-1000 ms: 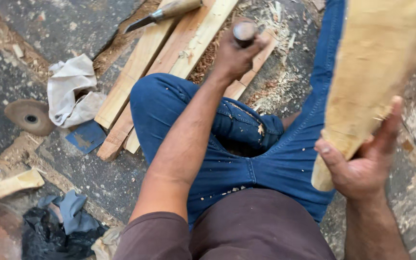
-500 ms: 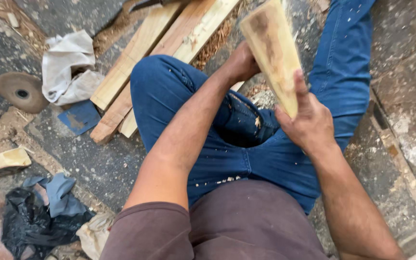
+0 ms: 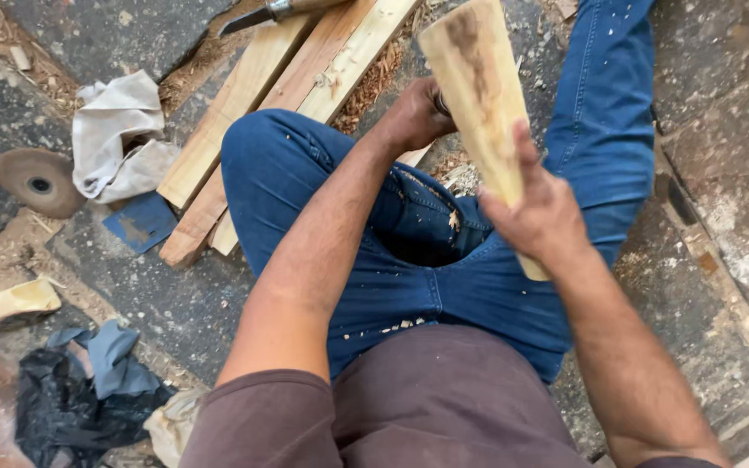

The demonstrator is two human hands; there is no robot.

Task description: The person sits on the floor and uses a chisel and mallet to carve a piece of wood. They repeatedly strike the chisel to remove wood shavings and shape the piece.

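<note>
My right hand (image 3: 541, 215) grips the narrow lower end of a pale, tapered wooden block (image 3: 478, 95). The block stands upright over my lap, its wide end up. My left hand (image 3: 413, 114) is closed around a small tool with a dark round handle (image 3: 439, 104), just left of and behind the block. Most of that tool is hidden by my fingers and the block. I sit on the ground in blue jeans (image 3: 392, 260) speckled with wood chips.
Long pale planks (image 3: 305, 78) lie beyond my left knee, with a metal blade tool (image 3: 257, 16) and shavings (image 3: 374, 82) on them. To the left are a grey cloth (image 3: 119, 130), a round grinding disc (image 3: 36, 180), a blue sheet (image 3: 139, 223), a wood offcut (image 3: 6, 303) and a black bag (image 3: 62, 407).
My right hand swung the wooden block from the right edge inward, so it now stands in front of my left hand. My left hand stayed closed on its tool.
</note>
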